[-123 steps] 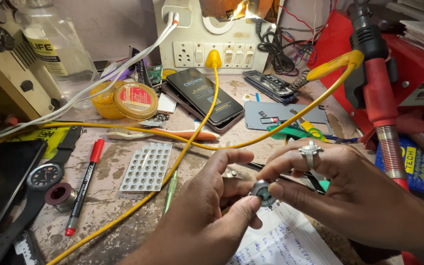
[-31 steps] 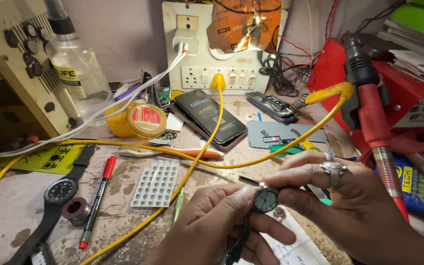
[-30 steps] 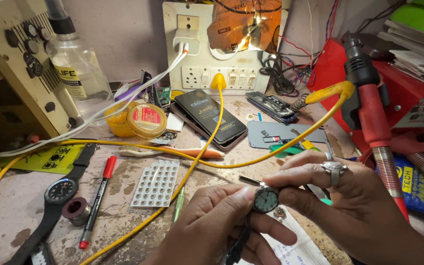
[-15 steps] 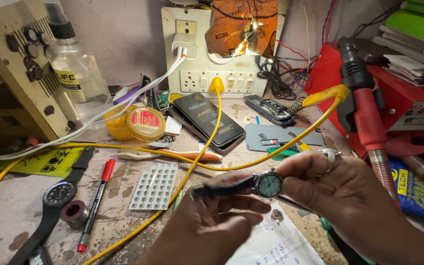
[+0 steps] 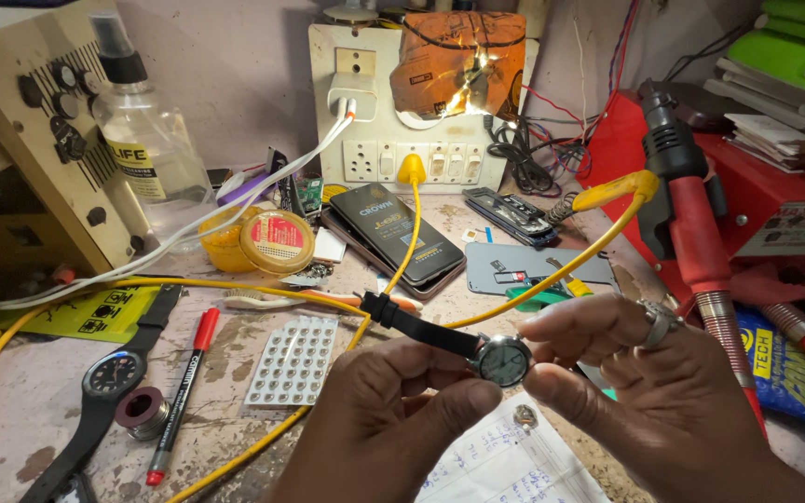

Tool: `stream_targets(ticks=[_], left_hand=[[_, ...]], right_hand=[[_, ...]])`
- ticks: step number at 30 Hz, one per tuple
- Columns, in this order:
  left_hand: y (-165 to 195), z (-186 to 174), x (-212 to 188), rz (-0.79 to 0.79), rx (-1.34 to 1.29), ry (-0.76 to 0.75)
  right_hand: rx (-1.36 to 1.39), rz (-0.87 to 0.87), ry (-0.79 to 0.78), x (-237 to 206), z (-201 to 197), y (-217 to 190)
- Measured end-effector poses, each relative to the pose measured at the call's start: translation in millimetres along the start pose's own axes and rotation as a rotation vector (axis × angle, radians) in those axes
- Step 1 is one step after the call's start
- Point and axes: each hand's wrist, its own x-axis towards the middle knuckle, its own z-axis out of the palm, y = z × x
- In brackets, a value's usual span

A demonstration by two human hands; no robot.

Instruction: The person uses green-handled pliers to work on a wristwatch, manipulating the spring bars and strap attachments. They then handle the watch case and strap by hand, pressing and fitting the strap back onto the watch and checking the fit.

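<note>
Holding a small watch (image 5: 503, 360) up above the paper (image 5: 505, 466), dial facing the camera, strap (image 5: 416, 323) now sticking out to the left. Pinched between left hand (image 5: 393, 419) and right hand (image 5: 645, 391), both clenched on its case. Earlier hanging lower, strap downward. Wide black watch (image 5: 104, 377) and red marker (image 5: 184, 391) lying as before.

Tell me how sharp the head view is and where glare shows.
Head view: the small watch pinched between the left hand and right hand is sharp, dial readable; strong glare flares off the crinkled foil on the socket board; the bench is evenly lit with soft shadows; the frame edges bow slightly from the wide lens.
</note>
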Motion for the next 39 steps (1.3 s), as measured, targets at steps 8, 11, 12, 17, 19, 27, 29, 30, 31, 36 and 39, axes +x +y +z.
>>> stream_targets(ticks=[8,11,12,17,19,27,29,30,31,36,39], left_hand=[[0.9,-2.0,0.7,0.071,0.06,-0.038],[1.4,-2.2,1.4,0.066,-0.013,-0.05],[1.6,-2.3,1.6,0.062,-0.045,-0.051],[2.1,-2.5,2.3,0.072,-0.042,-0.069],[1.9,-2.4,2.1,0.074,-0.054,-0.072],[-1.3,-0.9,3.2,0.046,-0.04,-0.033],[-2.6,-1.3,3.5,0.051,-0.057,-0.04],[-3.3,-1.7,3.5,0.055,-0.064,-0.044],[-4.1,-2.1,3.7,0.053,-0.062,-0.041],[-8.9,-3.5,6.0,0.024,-0.069,-0.001],[-11.1,-4.4,8.9,0.052,-0.075,0.013]], right_hand=[[0.04,0.034,-0.016,-0.1,-2.7,1.3],[-0.002,0.011,0.004,-0.8,-0.3,1.7],[0.015,-0.006,0.004,-1.1,0.7,1.8],[0.026,-0.033,0.003,-1.3,2.9,1.8],[0.049,-0.018,-0.01,-1.2,2.1,1.5],[0.036,-0.001,0.03,-2.0,2.0,5.3],[0.006,-0.015,0.039,-1.8,3.2,7.2],[0.022,-0.019,0.04,-1.6,3.8,8.1],[0.037,-0.022,0.042,-1.5,4.3,8.8],[0.051,-0.016,0.008,-1.1,5.6,9.6],[0.079,0.05,0.02,-1.8,6.9,8.7]])
